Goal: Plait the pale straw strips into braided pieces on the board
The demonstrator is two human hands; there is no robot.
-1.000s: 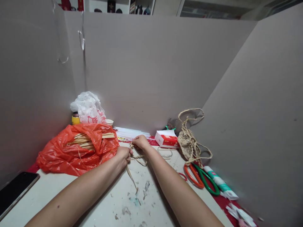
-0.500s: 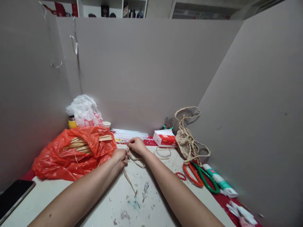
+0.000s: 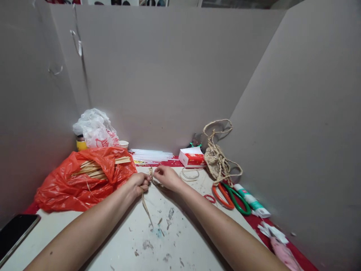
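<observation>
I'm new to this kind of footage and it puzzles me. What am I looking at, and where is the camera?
There is no machine here. These are one person's two bare arms, filmed by a camera worn on the head that looks forward and down.

Grey boards wall in the table. The left hand and right hand meet in the middle, and both pinch a pale strip. Its loose end trails toward the viewer.

On the left lie a red bag with wooden sticks in it, and a phone at the table's edge. On the right are a rope bundle, scissors, a tube and a small box.
</observation>
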